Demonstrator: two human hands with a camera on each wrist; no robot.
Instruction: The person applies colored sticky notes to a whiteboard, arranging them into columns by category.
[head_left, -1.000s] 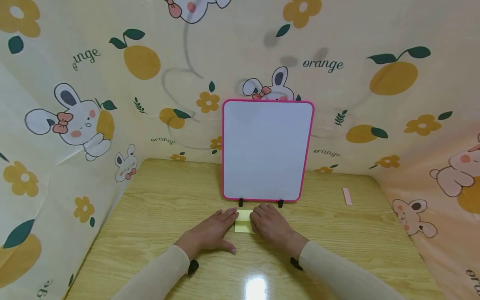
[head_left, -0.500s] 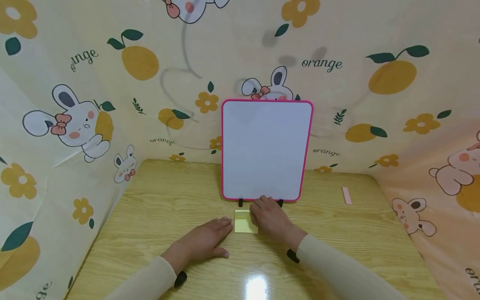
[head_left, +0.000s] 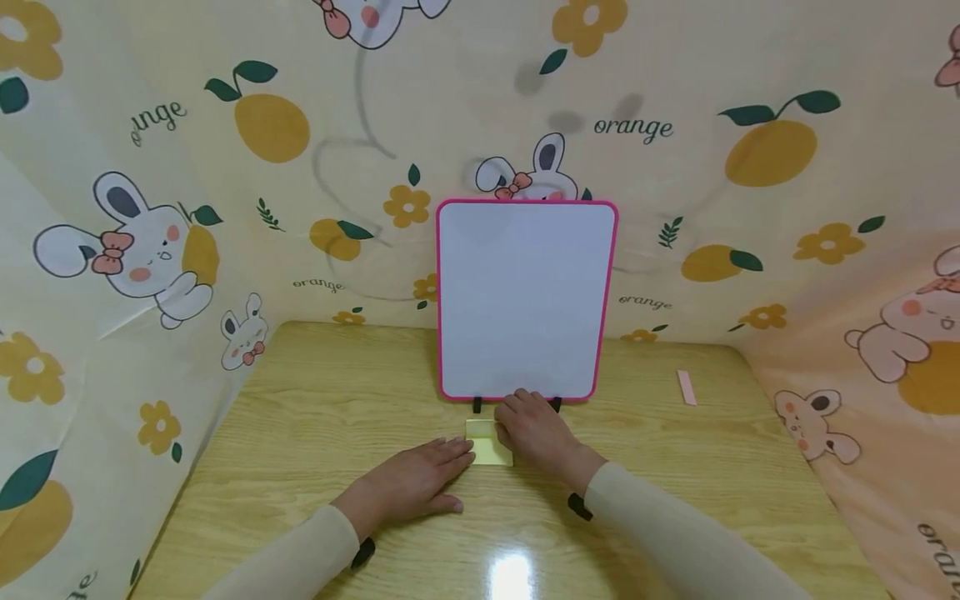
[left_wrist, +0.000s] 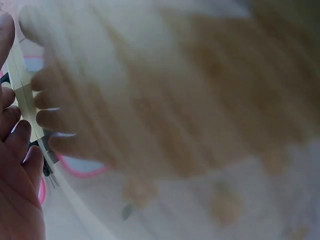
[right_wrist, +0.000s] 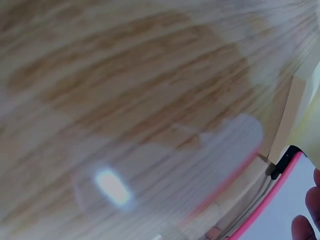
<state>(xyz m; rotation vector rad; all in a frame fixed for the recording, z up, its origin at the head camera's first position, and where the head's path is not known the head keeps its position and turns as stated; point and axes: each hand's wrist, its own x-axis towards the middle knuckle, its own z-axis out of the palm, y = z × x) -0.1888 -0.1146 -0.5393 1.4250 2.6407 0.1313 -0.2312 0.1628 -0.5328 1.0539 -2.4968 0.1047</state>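
Observation:
A square yellow sticky note [head_left: 491, 454] lies on the table in front of the whiteboard, a crosswise line near its top. My left hand [head_left: 416, 479] lies flat, its fingertips touching the note's left edge. At the note's right side, my right hand [head_left: 540, 433] has curled fingers and pinches the paper; its thumb is mostly hidden. In the left wrist view, part of my left hand [left_wrist: 20, 205] shows at the left edge. Only some fingertips [right_wrist: 302, 229] of my right hand appear in the right wrist view.
The pink-framed whiteboard [head_left: 525, 300] stands upright on black feet [head_left: 477, 406] just behind the note. A small pink paper strip [head_left: 686, 387] lies at the table's right. Printed cloth [head_left: 337, 83] encloses the wooden table [head_left: 315, 400] at the back and sides.
My left hand drew back leftward off the note, then returned to touch its left edge lower down. My right hand moved slightly up toward the whiteboard, staying at the note's right side.

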